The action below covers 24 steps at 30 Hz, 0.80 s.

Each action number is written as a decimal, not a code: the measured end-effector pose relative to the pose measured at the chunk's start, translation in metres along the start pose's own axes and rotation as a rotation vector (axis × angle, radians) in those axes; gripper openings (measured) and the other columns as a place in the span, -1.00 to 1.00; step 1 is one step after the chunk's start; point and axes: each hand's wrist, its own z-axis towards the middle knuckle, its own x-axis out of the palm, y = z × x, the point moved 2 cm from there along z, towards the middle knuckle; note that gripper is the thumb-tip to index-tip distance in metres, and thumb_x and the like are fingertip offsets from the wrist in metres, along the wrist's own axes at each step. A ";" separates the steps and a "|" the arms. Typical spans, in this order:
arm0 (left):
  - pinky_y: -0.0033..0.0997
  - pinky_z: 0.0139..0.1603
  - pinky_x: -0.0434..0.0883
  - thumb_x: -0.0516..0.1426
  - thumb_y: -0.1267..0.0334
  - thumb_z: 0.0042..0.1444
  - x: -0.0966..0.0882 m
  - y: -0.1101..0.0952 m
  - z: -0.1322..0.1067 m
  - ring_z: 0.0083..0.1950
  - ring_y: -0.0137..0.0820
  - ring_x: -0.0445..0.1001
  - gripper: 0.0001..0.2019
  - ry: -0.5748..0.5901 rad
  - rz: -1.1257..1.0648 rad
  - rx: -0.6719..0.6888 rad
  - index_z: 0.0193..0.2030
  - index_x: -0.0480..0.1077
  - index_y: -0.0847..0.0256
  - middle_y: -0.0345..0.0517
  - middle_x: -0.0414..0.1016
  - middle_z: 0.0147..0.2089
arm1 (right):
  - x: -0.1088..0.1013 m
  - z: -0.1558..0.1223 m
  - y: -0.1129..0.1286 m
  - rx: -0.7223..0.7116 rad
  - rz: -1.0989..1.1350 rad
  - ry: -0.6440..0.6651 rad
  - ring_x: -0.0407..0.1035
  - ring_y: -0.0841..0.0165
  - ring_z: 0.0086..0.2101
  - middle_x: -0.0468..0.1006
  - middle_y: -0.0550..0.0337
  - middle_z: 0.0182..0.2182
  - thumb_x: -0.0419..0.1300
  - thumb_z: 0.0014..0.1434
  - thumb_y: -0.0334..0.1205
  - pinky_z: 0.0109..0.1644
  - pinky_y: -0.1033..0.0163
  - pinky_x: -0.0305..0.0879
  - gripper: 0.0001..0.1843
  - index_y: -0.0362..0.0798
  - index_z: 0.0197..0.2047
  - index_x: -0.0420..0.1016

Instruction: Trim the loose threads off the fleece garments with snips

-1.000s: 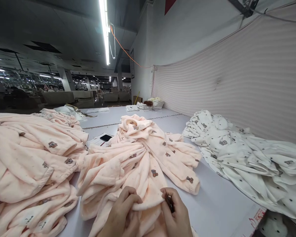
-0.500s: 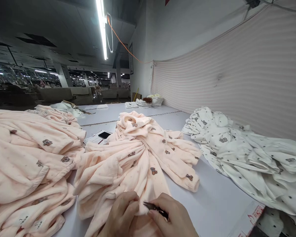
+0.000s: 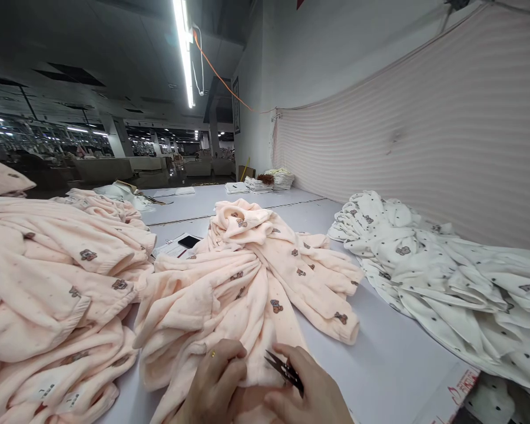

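A heap of peach fleece garments [image 3: 247, 277] with small bear prints lies in front of me on the grey table [image 3: 380, 365]. My left hand [image 3: 214, 386], a ring on one finger, presses its curled fingers onto the nearest edge of the peach cloth. My right hand [image 3: 311, 391] grips small black thread snips [image 3: 282, 370], their blades parted and pointing left at the cloth between both hands.
A tall pile of the same peach garments [image 3: 57, 288] fills the left. White dotted garments [image 3: 446, 282] spread along the right by a striped fabric wall [image 3: 424, 141]. A black phone [image 3: 188, 241] lies on papers behind the heap. Folded stacks [image 3: 269, 181] sit far back.
The snips in my right hand have swung from pointing down to lying level, blades now parted. My left hand shifted slightly, showing its ring. The view dropped a little.
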 end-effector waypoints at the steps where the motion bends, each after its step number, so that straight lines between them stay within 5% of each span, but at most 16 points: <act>1: -0.35 -0.06 0.34 0.01 0.57 0.10 0.000 -0.001 0.002 -0.09 -0.29 0.39 -0.80 0.002 -0.036 0.005 -0.32 0.31 0.19 -0.01 0.42 -0.13 | 0.002 0.000 -0.002 -0.010 -0.004 -0.029 0.43 0.30 -0.30 0.52 0.25 -0.30 0.17 -0.05 -0.33 -0.25 0.33 0.24 -0.68 0.07 -0.17 0.48; 3: -0.36 -0.09 0.34 0.03 0.53 0.12 0.001 -0.002 0.010 -0.12 -0.30 0.41 -0.83 0.065 -0.188 -0.107 -0.33 0.32 0.15 -0.08 0.47 -0.16 | 0.004 0.003 -0.006 -0.030 -0.016 -0.097 0.40 0.33 -0.35 0.49 0.26 -0.36 0.06 -0.01 -0.38 -0.29 0.33 0.22 -0.77 0.05 -0.28 0.43; 8: -0.57 -0.52 0.18 0.02 0.15 0.23 0.005 -0.007 0.030 -0.53 -0.49 0.23 -0.87 0.161 -0.781 -0.972 -0.14 0.26 0.10 -0.37 0.25 -0.55 | -0.001 0.016 -0.007 0.001 -0.010 -0.235 0.32 0.37 -0.44 0.42 0.29 -0.46 -0.01 0.11 -0.36 -0.38 0.35 0.17 -0.89 0.03 -0.39 0.27; 10: -0.58 -0.49 0.19 0.08 0.08 0.17 0.005 -0.010 0.036 -0.51 -0.50 0.26 -0.80 0.115 -0.988 -1.132 -0.15 0.22 0.10 -0.37 0.30 -0.53 | -0.001 0.016 -0.007 0.019 -0.024 -0.222 0.32 0.38 -0.46 0.40 0.30 -0.47 0.04 0.11 -0.34 -0.41 0.35 0.16 -0.89 0.02 -0.44 0.25; 13: -0.56 -0.44 0.23 0.18 0.06 0.06 0.004 -0.011 0.043 -0.45 -0.46 0.36 -0.70 0.095 -1.213 -1.219 -0.17 0.21 0.11 -0.32 0.40 -0.48 | 0.001 0.010 -0.007 -0.085 0.033 -0.183 0.41 0.36 -0.36 0.45 0.27 -0.37 0.12 0.13 -0.21 -0.32 0.36 0.25 -0.93 0.05 -0.30 0.41; 16: -0.55 -0.44 0.24 0.20 0.03 0.03 0.005 -0.009 0.043 -0.45 -0.44 0.40 -0.65 0.133 -1.246 -1.254 -0.15 0.22 0.12 -0.29 0.44 -0.49 | 0.003 0.003 -0.007 -0.210 -0.007 -0.188 0.46 0.32 -0.32 0.48 0.24 -0.29 0.11 0.19 -0.08 -0.29 0.31 0.29 -0.76 0.12 -0.08 0.44; 24: -0.56 -0.47 0.26 0.21 0.04 0.04 0.008 0.002 0.038 -0.44 -0.42 0.44 -0.64 0.170 -1.230 -1.326 -0.10 0.24 0.12 -0.27 0.46 -0.47 | 0.000 0.008 -0.010 -0.275 -0.098 -0.253 0.46 0.30 -0.32 0.56 0.22 -0.31 0.03 0.26 -0.05 -0.30 0.29 0.27 -0.75 0.12 -0.09 0.45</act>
